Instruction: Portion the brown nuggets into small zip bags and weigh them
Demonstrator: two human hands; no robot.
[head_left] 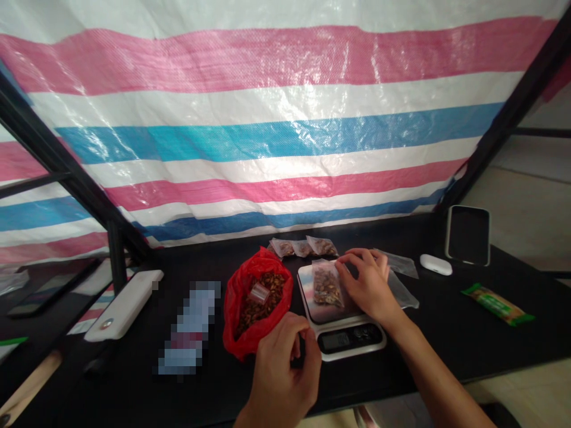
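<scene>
A small clear bag (327, 286) filled with brown, seed-like bits lies on the metal plate of a kitchen scale (307, 297). My right hand (370, 282) is over the plate's right side, its fingertips at the bag's edge and its fingers apart. Closer to me, my left hand (285, 368) is curled, with nothing visible in it, between the scale's display (350, 339) and a red plastic bag (232, 324). That red bag stands open, full of brown bits (272, 288), with a small clear packet (259, 292) lying on top.
Several filled small bags (303, 246) lie in a row behind the scale. Flat clear bags (401, 288) are to its right, beyond them a white case (436, 264), a phone-like device (468, 235) and a green-wrapped snack (497, 304). A white power bank (125, 306) lies left.
</scene>
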